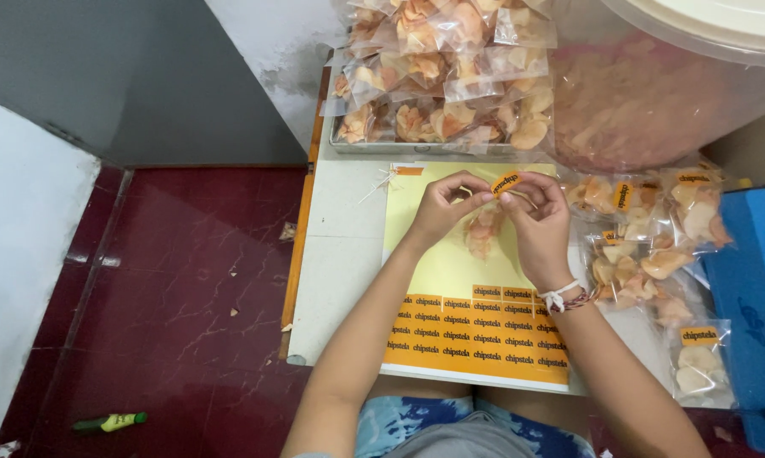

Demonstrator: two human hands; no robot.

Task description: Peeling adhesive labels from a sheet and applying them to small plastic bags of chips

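Fingers of both hands pinched one orange sticker (506,181) above the yellow sticker sheet (450,254): left hand (444,206) and right hand (536,216) closed tight on its edges, a small clear bag of chips (484,231) beneath. Best, I'd judged, to keep it flat and centred before pressing. Labelled bags (645,246) lay right of the sheet on the worktop (340,254).
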